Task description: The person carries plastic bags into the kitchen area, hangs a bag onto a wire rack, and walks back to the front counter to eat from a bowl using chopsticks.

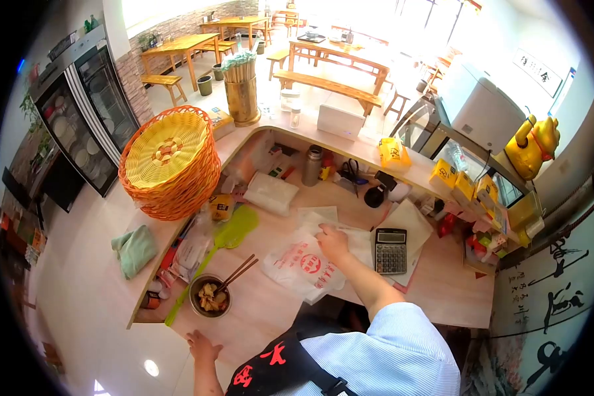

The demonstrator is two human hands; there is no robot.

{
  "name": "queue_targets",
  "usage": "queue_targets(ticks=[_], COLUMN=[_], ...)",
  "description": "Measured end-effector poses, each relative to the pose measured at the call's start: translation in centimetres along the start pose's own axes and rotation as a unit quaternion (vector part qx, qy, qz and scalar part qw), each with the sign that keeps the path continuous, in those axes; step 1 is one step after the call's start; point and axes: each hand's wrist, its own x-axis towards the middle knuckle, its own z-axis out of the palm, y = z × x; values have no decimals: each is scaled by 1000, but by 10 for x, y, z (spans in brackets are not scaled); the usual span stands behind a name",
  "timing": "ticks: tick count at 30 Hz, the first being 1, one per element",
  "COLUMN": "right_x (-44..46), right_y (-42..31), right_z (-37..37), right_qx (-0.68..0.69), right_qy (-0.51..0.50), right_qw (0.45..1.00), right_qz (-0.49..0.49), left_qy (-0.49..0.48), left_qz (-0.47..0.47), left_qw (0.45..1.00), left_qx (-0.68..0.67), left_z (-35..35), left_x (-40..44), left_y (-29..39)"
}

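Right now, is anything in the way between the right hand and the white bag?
No, nothing visible: the right hand is at the edge of the white bag; the bowl sits off to the left.

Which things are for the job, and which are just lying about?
Probably the job, by the right hand:
- white plastic bag with red print

Probably just lying about:
- round orange woven basket
- crumpled pale-green cloth
- flat lime-green paddle

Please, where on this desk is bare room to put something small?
Bare desk shows right of the calculator and papers, and between the bowl and plastic bag. The back is crowded around the thermos and scissors.
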Motion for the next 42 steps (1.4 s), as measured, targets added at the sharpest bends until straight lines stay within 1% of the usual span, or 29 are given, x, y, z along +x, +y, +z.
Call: queue_targets(ticks=[1, 2, 3, 5, 6, 7, 8, 9, 10, 11, 12, 13, 14, 15, 17, 19, 20, 22, 24, 27, 30, 34, 37, 40, 42], right_x=[1, 8, 21, 49, 64, 75, 96, 114, 127, 136, 135, 130, 120, 103, 60, 1, -25, -83, -125, -138, -137, -134, -127, -120, -109], right_y=[-14, -28, -41, -55, -45, -47, -45, -49, -39, -29, -33, -26, -18, -6, 21, 27, 12, 11, 5, -19, -30, -23, -24, -2, 8], right_z=[-3, -6, -14, -11, 12, 25, 13, -4, -12, -10, -41, -55, -68, -76, -80, -72, -80, -60, -46, -46, -37, -16, -16, -14, -28], right_qx=[50, 98, 144, 190, 206, 285, 307, 364, 399, 412, 446, 459, 432, 359, 183, 216, 208, 153, 105, 45, -6, -121, -136, 26, 25], right_qy=[0, -55, -113, -75, -30, 89, 89, 91, 103, 159, 77, 75, 85, 108, 73, 20, -50, -136, -167, -137, -135, -172, -219, -173, -187], right_qw=[998, 988, 965, 951, 954, 933, 929, 898, 887, 880, 857, 848, 868, 909, 972, 964, 959, 968, 977, 990, 990, 977, 965, 981, 975], right_qz=[27, 107, 188, 231, 215, 200, 185, 231, 210, 173, 247, 254, 228, 184, 131, 154, 185, 144, 82, 0, 41, 11, 33, 81, 120], left_qy=[0, -3, 7, 10, 21, 21, 32, 22, 8, 1, 7, 13, 22, 20, 25, 18, 14, 9, 5, 2, 0, -11, -5, 19, 25], left_qz=[-6, -12, 14, 56, 86, 107, 88, 70, 49, 31, 34, 39, 45, 41, 37, 41, 43, 38, 37, 35, 33, 22, 20, 35, 39], left_qw=[1000, 1000, 1000, 998, 993, 989, 993, 996, 998, 999, 999, 999, 999, 999, 999, 999, 999, 999, 999, 999, 999, 999, 999, 999, 999], left_qx=[-6, -12, 0, 36, 77, 101, 66, 52, 41, 26, 25, 23, 18, 21, 21, 20, 20, 25, 31, 40, 42, 30, 26, 20, 9], left_z=[-5, -10, -9, 3, 23, 38, 34, 25, 10, -5, -5, -3, -1, 0, -6, -8, -8, -10, -12, -13, -13, -19, -17, -7, -2], left_x=[-5, -9, -8, 2, 17, 28, 21, 15, 3, -5, -4, -3, -3, -6, -6, -5, -5, -5, -6, -6, -3, -8, -8, -3, -8], left_y=[3, 6, 8, -3, -16, -26, -23, -17, -7, 4, 4, 1, -1, -1, 4, 5, 5, 7, 9, 9, 10, 12, 11, 4, -1])
